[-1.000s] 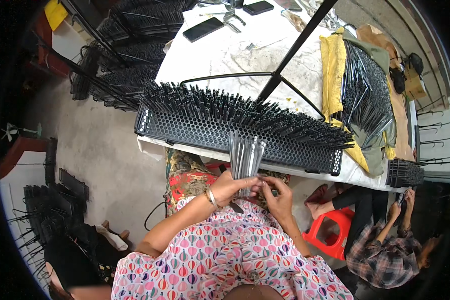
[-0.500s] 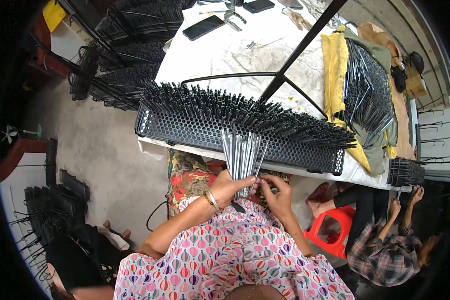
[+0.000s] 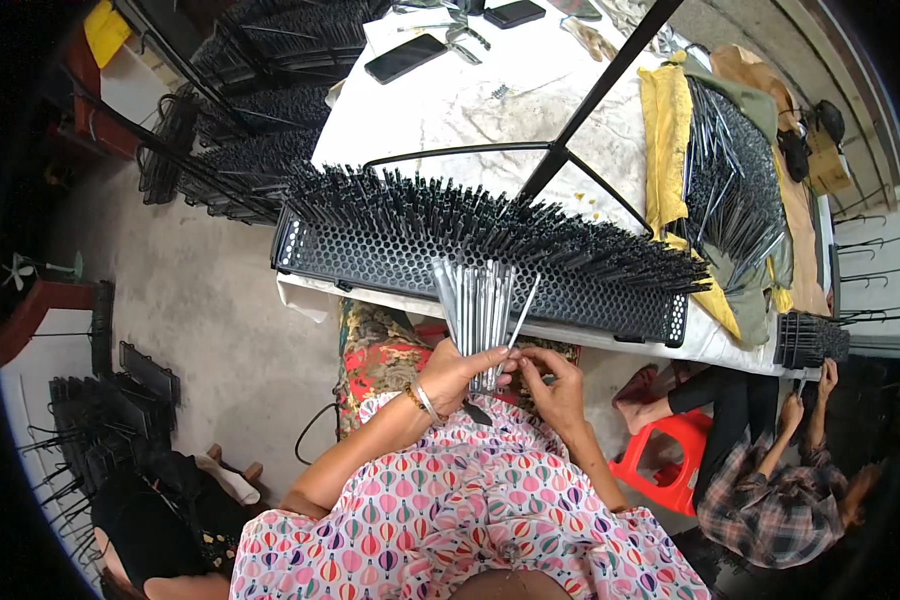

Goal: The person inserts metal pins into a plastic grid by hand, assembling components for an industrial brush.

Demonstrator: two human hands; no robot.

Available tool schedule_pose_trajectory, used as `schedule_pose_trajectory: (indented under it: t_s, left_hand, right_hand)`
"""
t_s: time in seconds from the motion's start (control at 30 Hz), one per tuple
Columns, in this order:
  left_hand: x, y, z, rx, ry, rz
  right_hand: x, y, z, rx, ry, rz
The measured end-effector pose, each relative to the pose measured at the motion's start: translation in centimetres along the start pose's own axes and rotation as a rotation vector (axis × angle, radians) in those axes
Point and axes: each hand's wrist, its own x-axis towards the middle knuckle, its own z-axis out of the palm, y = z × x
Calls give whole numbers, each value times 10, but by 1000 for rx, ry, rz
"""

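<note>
My left hand (image 3: 454, 372) is closed round a bundle of thin silver-grey rods (image 3: 477, 315), fanned out at their upper ends. Beside it, my right hand (image 3: 555, 392) pinches the lower end of a single rod (image 3: 527, 305), which leans right, apart from the bundle. Just beyond the rod tips lies a long black perforated rack (image 3: 390, 260). Its far rows are densely filled with upright black rods (image 3: 440, 210), while bare holes show along the near side. A black frame bar (image 3: 595, 95) rises from behind these rows.
A white-covered table (image 3: 540, 110) carries a phone (image 3: 406, 58) and pliers (image 3: 466, 40). At right an open yellow-edged sack (image 3: 735, 170) holds many dark rods. A co-worker (image 3: 770, 510) sits near a red stool (image 3: 660, 465); another person (image 3: 170, 520) is at lower left. Black racks (image 3: 260, 110) stand at left.
The single rod in my right fingers now stands farther from the bundle, its upper end tilted to the right. Both hands stay almost in the same place.
</note>
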Motion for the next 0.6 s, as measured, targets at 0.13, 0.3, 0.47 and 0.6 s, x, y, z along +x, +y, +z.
schedule_pose_trajectory:
  t_s: [0.13,0.3,0.47,0.6]
  left_hand:
    - [1,-1,-1,50,-13,3]
    - [-8,1,0,91,-28,28]
    - [-18,4,-4,202,-124,47]
    - [-25,7,-8,201,-147,55]
  right_hand:
    - [0,-3,-2,-19,18,-47]
    - [19,-28,-15,405,37,206]
    - [49,-54,-15,474,-47,239]
    - [60,-56,-7,522,-122,275]
